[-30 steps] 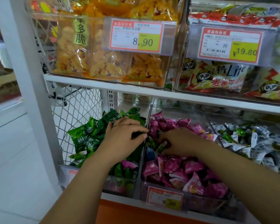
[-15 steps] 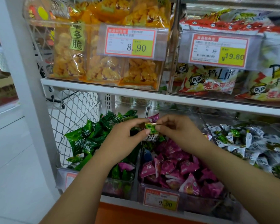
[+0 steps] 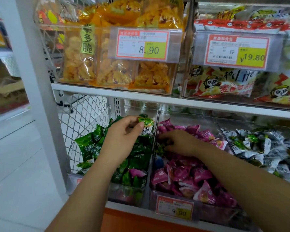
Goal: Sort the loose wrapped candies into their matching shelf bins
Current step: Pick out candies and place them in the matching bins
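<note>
half second before, both hands pinched one green candy over divider. now hands had parted. left hand [image 3: 122, 131] alone held green candy [image 3: 146, 125] between thumb and fingertips, raised above green bin [image 3: 129, 190], wrapper bright green on top, white band with dark print below. right hand [image 3: 179, 143] had dropped into pink bin [image 3: 199, 213], fingers curled down among pink candies [image 3: 182, 174] near divider; whether it gripped anything, could not tell. few pink wrappers lay among green candies [image 3: 89, 146].

Yellow snack bags [image 3: 114, 71], panda packets [image 3: 224, 84] above
</note>
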